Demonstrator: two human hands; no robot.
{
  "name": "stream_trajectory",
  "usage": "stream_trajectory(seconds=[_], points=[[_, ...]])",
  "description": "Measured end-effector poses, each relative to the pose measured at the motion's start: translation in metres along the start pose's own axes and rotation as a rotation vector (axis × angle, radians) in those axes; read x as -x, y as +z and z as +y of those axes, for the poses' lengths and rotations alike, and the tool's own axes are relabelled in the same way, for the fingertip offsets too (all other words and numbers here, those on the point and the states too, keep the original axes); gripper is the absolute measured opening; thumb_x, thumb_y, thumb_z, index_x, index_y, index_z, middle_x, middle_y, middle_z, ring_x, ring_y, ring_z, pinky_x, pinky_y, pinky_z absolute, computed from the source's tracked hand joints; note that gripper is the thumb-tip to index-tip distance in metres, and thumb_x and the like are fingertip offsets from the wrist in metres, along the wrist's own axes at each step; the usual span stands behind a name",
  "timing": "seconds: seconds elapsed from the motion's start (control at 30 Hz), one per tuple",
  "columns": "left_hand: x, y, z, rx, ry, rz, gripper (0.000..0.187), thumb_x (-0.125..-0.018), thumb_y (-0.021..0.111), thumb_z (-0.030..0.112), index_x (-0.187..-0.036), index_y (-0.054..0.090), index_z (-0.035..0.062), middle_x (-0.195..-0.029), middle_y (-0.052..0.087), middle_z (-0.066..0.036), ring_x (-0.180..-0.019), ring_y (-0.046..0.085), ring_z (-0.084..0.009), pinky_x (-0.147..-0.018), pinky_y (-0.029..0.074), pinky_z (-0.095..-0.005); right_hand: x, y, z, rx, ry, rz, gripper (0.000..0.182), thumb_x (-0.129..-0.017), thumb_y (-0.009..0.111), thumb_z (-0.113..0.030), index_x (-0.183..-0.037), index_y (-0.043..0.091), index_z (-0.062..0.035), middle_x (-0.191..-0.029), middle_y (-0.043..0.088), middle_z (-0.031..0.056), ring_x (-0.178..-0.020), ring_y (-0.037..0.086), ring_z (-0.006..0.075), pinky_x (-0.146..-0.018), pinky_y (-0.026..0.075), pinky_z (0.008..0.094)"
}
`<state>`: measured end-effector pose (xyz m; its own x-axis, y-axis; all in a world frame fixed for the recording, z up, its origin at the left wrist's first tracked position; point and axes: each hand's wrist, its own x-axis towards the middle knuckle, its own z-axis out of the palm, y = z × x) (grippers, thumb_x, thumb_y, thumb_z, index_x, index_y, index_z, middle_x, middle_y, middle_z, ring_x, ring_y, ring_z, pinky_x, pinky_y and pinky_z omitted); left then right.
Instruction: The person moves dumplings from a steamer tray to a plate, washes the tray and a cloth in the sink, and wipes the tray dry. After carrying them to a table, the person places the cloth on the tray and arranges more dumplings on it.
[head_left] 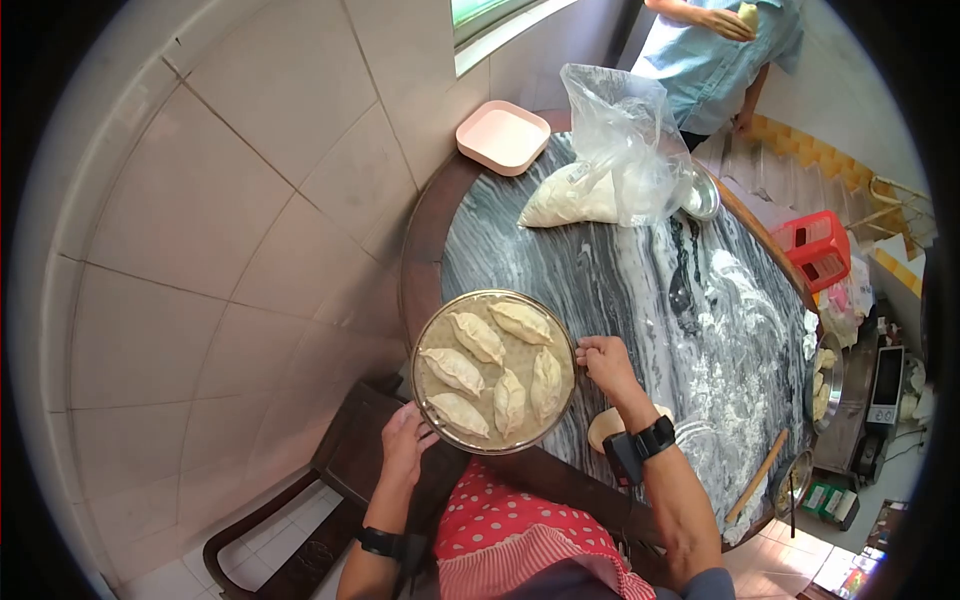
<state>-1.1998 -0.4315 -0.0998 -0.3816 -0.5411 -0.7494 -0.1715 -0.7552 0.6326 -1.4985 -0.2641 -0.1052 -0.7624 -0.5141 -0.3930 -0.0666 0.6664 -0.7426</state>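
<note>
A round metal-rimmed steamer tray (520,355) holds several pleated dumplings (508,402), spaced apart on its surface. My left hand (405,440) grips its lower left rim with fingers closed. On the opposite side, my right hand (605,365) has its fingers curled on the rim. The tray is near the left edge of the round marble table (520,255). A pale round piece (605,428), like dough, lies below my right hand, partly hidden by the forearm and wrist device.
A pink square tray (503,138), a plastic bag of flour (580,195) and a metal bowl (703,195) stand at the back. Rolling pin (757,475), filling bowl (793,480) and dumpling bowl (836,380) are right. A person (725,60) stands beyond; a dark chair (345,450) is left.
</note>
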Motion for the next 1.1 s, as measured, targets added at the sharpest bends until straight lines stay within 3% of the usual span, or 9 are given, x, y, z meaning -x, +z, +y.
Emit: stream_trajectory(seconds=[0.07, 0.1, 0.23, 0.33, 0.53, 0.8, 0.9, 0.93, 1.1], points=[[-0.007, -0.005, -0.006, 0.030, -0.007, 0.018, 0.028, -0.097, 0.051, 0.019, -0.120, 0.053, 0.0025, -0.107, 0.064, -0.008, -0.093, 0.064, -0.0201, -0.078, 0.054, -0.0354, 0.001, -0.006, -0.008, -0.242, 0.188, -0.099, 0.031, -0.078, 0.062, -0.011, -0.103, 0.066, 0.0069, -0.090, 0.069, 0.0226, -0.084, 0.068, 0.0307, -0.077, 0.051, 0.0358], [-0.012, -0.011, -0.012, 0.068, -0.014, -0.015, 0.026, -0.097, 0.052, 0.020, -0.117, 0.054, 0.0034, -0.106, 0.064, -0.009, -0.092, 0.064, -0.0205, -0.077, 0.055, -0.0368, 0.001, -0.006, -0.004, -0.207, 0.116, -0.107, 0.031, -0.077, 0.062, -0.008, -0.103, 0.065, 0.0082, -0.086, 0.070, 0.0209, -0.080, 0.068, 0.0263, -0.074, 0.051, 0.0336], [-0.018, -0.016, -0.015, 0.179, -0.096, -0.105, 0.029, -0.097, 0.055, 0.030, -0.115, 0.056, 0.0074, -0.106, 0.064, -0.008, -0.098, 0.063, -0.0222, -0.083, 0.054, -0.0418, 0.008, 0.006, 0.006, -0.256, 0.071, -0.009, 0.028, -0.081, 0.053, -0.007, -0.102, 0.066, 0.0067, -0.089, 0.069, 0.0210, -0.082, 0.067, 0.0295, -0.075, 0.051, 0.0367], [-0.024, -0.009, -0.010, 0.223, -0.103, -0.096, 0.033, -0.097, 0.055, 0.032, -0.117, 0.055, 0.0073, -0.108, 0.063, -0.008, -0.099, 0.063, -0.0224, -0.081, 0.054, -0.0411, 0.042, 0.004, -0.008, 0.170, -0.104, 0.062, 0.026, -0.081, 0.050, -0.003, -0.101, 0.066, 0.0021, -0.090, 0.067, 0.0219, -0.081, 0.065, 0.0381, -0.075, 0.052, 0.0405], [-0.035, -0.014, -0.007, 0.209, -0.102, -0.123, 0.044, -0.097, 0.052, 0.038, -0.126, 0.052, 0.0057, -0.119, 0.061, -0.012, -0.106, 0.062, -0.0256, -0.087, 0.053, -0.0438, 0.084, 0.015, -0.009, 0.423, -0.307, -0.025, 0.023, -0.078, 0.051, 0.002, -0.098, 0.063, 0.0002, -0.091, 0.059, 0.0175, -0.087, 0.060, 0.0347, -0.075, 0.049, 0.0411], [-0.026, 0.002, 0.006, 0.256, -0.097, -0.155, 0.056, -0.097, 0.050, 0.043, -0.130, 0.048, -0.0020, -0.125, 0.059, -0.015, -0.111, 0.060, -0.0273, -0.089, 0.053, -0.0440, 0.080, 0.015, -0.010, 0.316, -0.374, 0.075, 0.019, -0.078, 0.058, -0.007, -0.095, 0.062, -0.0021, -0.089, 0.057, 0.0159, -0.087, 0.057, 0.0363, -0.075, 0.048, 0.0443], [-0.031, -0.002, -0.002, 0.143, -0.045, -0.158, 0.045, -0.097, 0.054, 0.033, -0.124, 0.052, -0.0026, -0.119, 0.061, -0.013, -0.104, 0.063, -0.0222, -0.085, 0.055, -0.0371, 0.071, 0.009, -0.012, 0.391, -0.324, 0.021, 0.023, -0.080, 0.056, -0.008, -0.101, 0.063, -0.0027, -0.090, 0.057, 0.0176, -0.088, 0.058, 0.0374, -0.076, 0.048, 0.0455], [-0.033, -0.005, -0.005, 0.168, -0.048, -0.177, 0.043, -0.097, 0.054, 0.027, -0.131, 0.048, -0.0006, -0.125, 0.059, -0.014, -0.110, 0.060, -0.0236, -0.093, 0.051, -0.0387, 0.068, 0.007, -0.011, 0.381, -0.304, 0.049, 0.022, -0.081, 0.055, -0.008, -0.102, 0.062, -0.0024, -0.091, 0.057, 0.0186, -0.089, 0.058, 0.0379, -0.076, 0.048, 0.0460], [-0.025, 0.000, 0.001, -0.029, 0.095, -0.148, 0.033, -0.098, 0.052, 0.021, -0.125, 0.049, 0.0015, -0.117, 0.062, -0.011, -0.100, 0.064, -0.0176, -0.080, 0.056, -0.0318, 0.057, 0.003, -0.011, 0.342, -0.308, 0.133, 0.022, -0.089, 0.047, -0.005, -0.105, 0.060, 0.0020, -0.092, 0.059, 0.0219, -0.088, 0.059, 0.0397, -0.076, 0.047, 0.0467]])
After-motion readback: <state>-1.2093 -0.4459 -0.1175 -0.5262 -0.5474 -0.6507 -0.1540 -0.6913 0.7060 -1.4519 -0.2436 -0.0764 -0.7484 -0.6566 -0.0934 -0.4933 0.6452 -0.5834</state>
